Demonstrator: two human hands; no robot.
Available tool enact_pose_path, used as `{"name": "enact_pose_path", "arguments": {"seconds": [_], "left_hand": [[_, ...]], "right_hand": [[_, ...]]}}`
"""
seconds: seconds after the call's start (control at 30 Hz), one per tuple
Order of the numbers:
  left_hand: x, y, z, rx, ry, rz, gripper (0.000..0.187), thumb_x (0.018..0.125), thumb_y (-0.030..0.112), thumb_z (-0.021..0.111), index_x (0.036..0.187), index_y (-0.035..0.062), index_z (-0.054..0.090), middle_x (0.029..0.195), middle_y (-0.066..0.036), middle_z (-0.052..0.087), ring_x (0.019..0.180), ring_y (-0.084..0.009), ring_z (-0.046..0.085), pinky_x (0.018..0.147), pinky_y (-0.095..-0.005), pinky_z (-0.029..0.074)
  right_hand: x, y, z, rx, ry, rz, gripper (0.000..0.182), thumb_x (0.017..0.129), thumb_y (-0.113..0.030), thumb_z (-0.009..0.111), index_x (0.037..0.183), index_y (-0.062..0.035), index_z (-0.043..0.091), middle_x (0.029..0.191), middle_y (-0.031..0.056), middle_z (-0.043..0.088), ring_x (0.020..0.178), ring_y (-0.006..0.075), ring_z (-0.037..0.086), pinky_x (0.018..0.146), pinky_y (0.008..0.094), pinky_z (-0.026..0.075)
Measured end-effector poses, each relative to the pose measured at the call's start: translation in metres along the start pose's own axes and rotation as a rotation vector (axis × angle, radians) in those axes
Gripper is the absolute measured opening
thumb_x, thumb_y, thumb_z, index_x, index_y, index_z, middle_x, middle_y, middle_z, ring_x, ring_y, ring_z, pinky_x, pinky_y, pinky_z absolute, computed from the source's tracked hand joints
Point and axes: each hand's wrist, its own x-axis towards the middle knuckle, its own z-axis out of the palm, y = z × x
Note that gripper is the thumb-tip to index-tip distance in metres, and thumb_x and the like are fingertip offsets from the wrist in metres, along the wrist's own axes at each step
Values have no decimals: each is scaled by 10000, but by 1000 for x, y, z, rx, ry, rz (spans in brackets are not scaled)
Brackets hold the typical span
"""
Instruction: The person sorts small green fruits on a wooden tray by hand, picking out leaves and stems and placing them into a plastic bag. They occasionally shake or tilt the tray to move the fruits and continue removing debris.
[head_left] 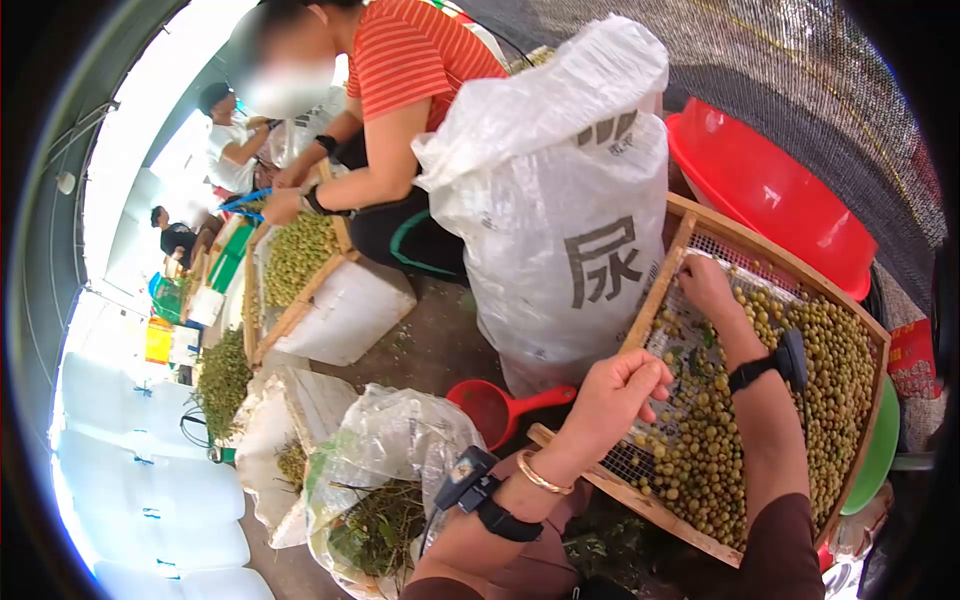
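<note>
A wooden-framed mesh tray [878, 395] holds small, round, yellow-green fruits [830, 370], massed mainly along its right and lower parts. The person's right hand [705, 285] reaches inside the tray's upper left corner, fingers curled downward; whether they grasp anything cannot be told. The left hand [622, 392] is over the tray's left edge, fingers loosely bent, any grasp unclear. A white sack [570, 220] stands left of the tray, a red basin [770, 190] lies beyond it, and a red dipper [490, 410] is to its left. Farther left, a co-worker in a striped shirt [420, 60] leans over another fruit-filled frame [300, 325].
</note>
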Motion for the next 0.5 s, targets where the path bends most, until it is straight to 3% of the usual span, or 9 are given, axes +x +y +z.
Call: {"name": "enact_pose_path", "arguments": {"seconds": [0.03,0.1,0.13,0.2,0.27,0.37,0.43,0.5], "left_hand": [[3,1,-3,17,4,14,215,923,194,461,838,36,579,707,0,549,558,-37,479,494,-178,415],[2,-1,-3,7,-25,27,222,932,238,452,881,68,585,740,-7,597,516,-32,517,406,-135,349],[2,-2,-1,-7,5,38,219,923,249,465,868,73,583,738,-5,593,511,-36,514,403,-139,340],[3,-3,1,13,31,61,206,910,250,485,861,76,583,734,-8,592,509,-43,513,409,-149,340],[4,-4,4,9,45,93,192,899,249,506,854,79,582,727,-14,593,516,-61,522,422,-167,348],[0,8,9,56,126,18,196,910,239,490,869,69,580,738,-46,608,531,-55,522,422,-147,351],[3,7,6,39,82,63,210,920,233,471,868,59,577,736,-47,606,530,-54,520,420,-149,355],[4,8,3,44,82,92,218,925,225,459,867,50,575,735,-47,604,530,-54,519,420,-153,359]], "right_hand": [[1,-9,-10,11,17,-10,174,728,-130,547,811,13,600,743,229,604,714,378,590,686,460,463],[-10,-15,-33,409,-33,391,166,746,-140,521,744,16,578,645,159,582,553,271,561,551,416,449],[-16,-14,-41,650,-20,400,173,753,-161,512,689,-4,548,587,71,523,494,156,493,451,342,390],[-31,-11,-63,849,-84,480,166,753,-177,536,651,-47,527,562,26,491,474,104,465,412,267,343],[-44,4,-71,944,-73,379,167,815,-188,537,684,-85,518,565,7,485,457,89,447,383,243,302],[-59,11,-89,941,-51,464,134,841,-185,539,807,-57,557,586,-7,459,448,76,408,385,242,271],[-56,16,-90,663,-129,498,184,823,-180,562,912,-26,607,602,29,502,459,114,460,413,286,364],[-56,10,-83,523,-146,435,200,811,-182,573,918,-17,613,626,60,534,506,155,508,457,327,407]]}}
